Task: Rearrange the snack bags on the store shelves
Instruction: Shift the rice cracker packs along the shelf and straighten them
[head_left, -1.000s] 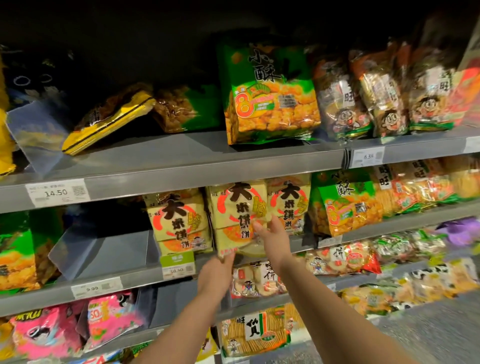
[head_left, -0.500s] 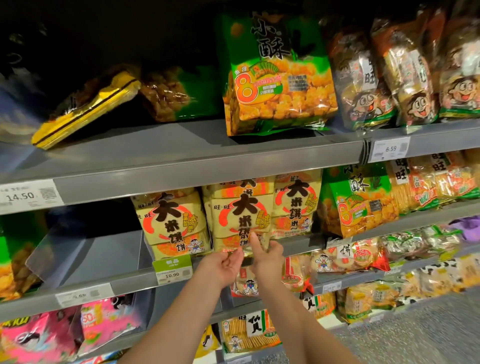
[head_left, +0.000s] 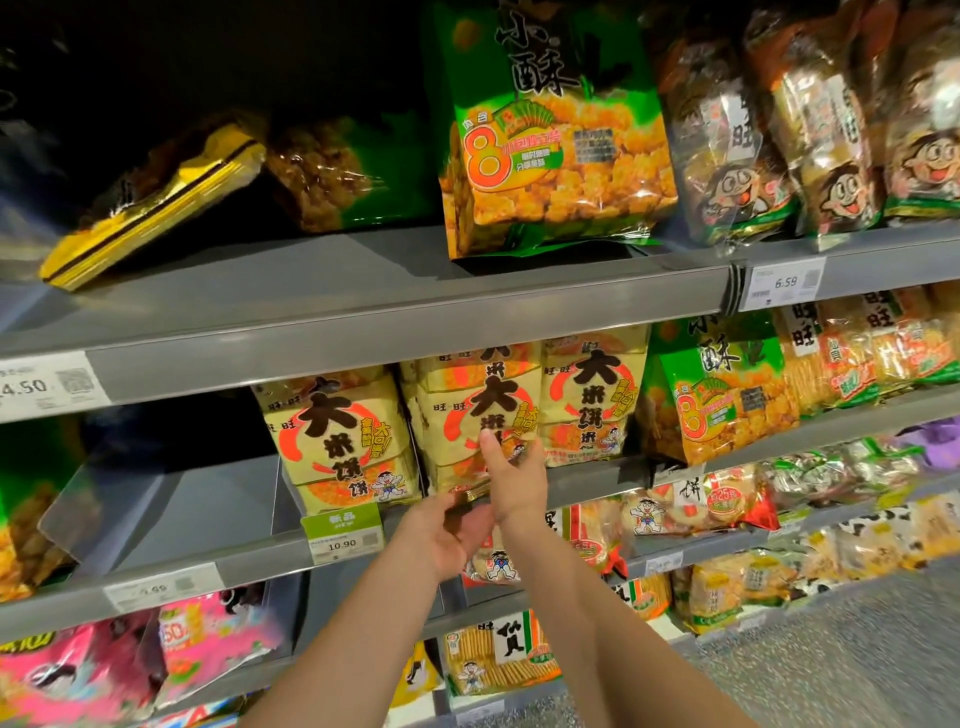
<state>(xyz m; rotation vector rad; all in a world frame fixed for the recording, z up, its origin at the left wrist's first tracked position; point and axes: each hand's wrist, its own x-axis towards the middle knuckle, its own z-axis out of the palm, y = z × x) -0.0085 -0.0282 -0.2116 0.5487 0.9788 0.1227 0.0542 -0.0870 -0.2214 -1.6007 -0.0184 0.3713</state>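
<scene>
Step, as we judge it: middle rice-cracker bag (head_left: 483, 400) being seated or drawn out, either fits. Bag stands at front edge of second shelf (head_left: 260, 564), between left bag (head_left: 343, 436) and right bag (head_left: 592, 405). Left hand (head_left: 449, 538) curls under bottom seam. Right hand (head_left: 517, 483) lays forefinger on front; its grip we cannot tell. Next move needs neighbours kept upright. Grey metal shelving, price tag (head_left: 340, 543) on lip. Dim aisle, speckled floor (head_left: 831, 649).

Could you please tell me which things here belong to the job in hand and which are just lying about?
In use: middle yellow rice-cracker bag, left hand gripping its bottom edge, right hand on its front.
Lying about: tipped yellow bag, big green bag, pink bags, 10.90 price tag.
</scene>
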